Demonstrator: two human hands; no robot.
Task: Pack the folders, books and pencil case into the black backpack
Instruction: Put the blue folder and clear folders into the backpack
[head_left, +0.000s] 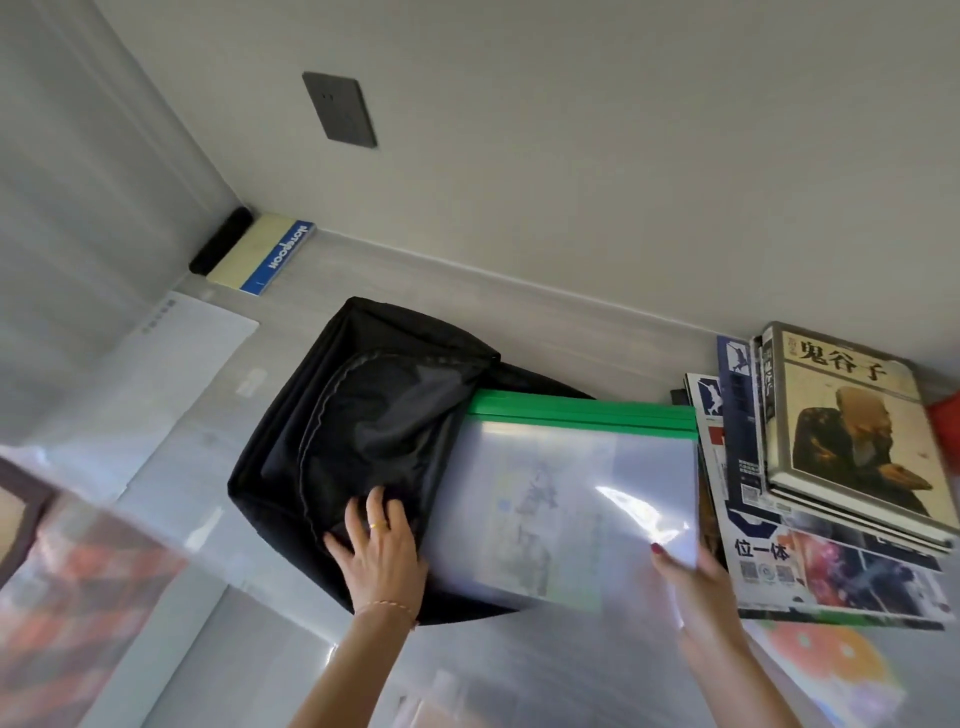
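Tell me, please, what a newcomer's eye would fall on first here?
Probably the green-edged clear folder at centre, held at its right corner by the right hand. Left of it lies the black backpack, with the left hand pressing it. A stack of books sits right.

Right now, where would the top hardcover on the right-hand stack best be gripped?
Probably by the hardcover's near long edge, coming from the right hand's side: it lies flat on top of the book stack, that edge overhangs the magazines, and its far side sits close to the wall.
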